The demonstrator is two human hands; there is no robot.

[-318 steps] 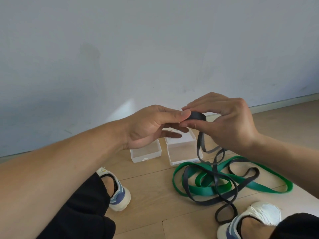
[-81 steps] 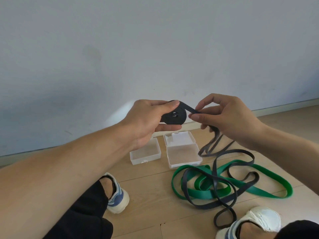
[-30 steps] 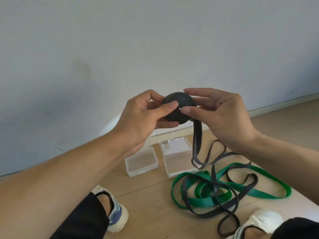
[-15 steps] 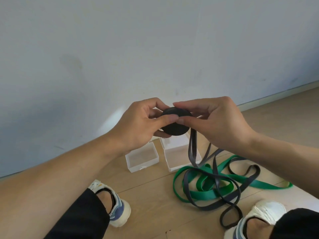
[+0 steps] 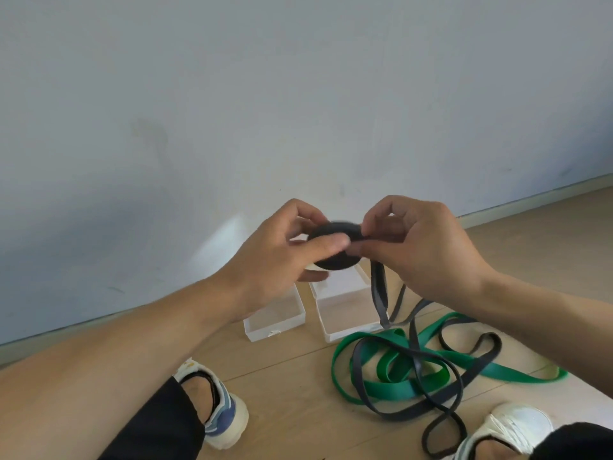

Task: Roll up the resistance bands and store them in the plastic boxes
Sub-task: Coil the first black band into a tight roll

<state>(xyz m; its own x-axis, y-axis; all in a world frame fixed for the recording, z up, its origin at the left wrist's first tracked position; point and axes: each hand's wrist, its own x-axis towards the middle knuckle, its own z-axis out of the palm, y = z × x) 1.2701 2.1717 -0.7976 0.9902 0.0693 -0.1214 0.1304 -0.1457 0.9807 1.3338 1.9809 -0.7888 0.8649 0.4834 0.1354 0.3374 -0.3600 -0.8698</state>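
Two bands, two boxes: neither band stored yet, by the look of it.
Floor [image 5: 288, 393]: wood boards by a pale wall; person seated, a white shoe [image 5: 225, 416] to either side of the work.
Green band [image 5: 391, 370]: lies loose in flat loops on the floor, unrolled, untouched, the black band's slack lying across it.
Black band, loose part [image 5: 414, 376]: several loops on the floor, w/ one strand rising to the hands; much left to wind, I'd judge.
Plastic boxes: two clear ones side by side near the wall, left box [image 5: 275, 318] and right box [image 5: 345, 313], both open; appear to hold nothing, tho the hands hide part of each.
Left hand [image 5: 282, 257]: fingers curled round the coil, thumb pressed across its face.
Right hand [image 5: 418, 250]: pinching the band at the coil's edge, feeding the strand on.
Black coil [image 5: 335, 245]: a tight disc held in the air between both hands, above the boxes.
Left to do: approx. finish this roll, box it, then roll & box the green.
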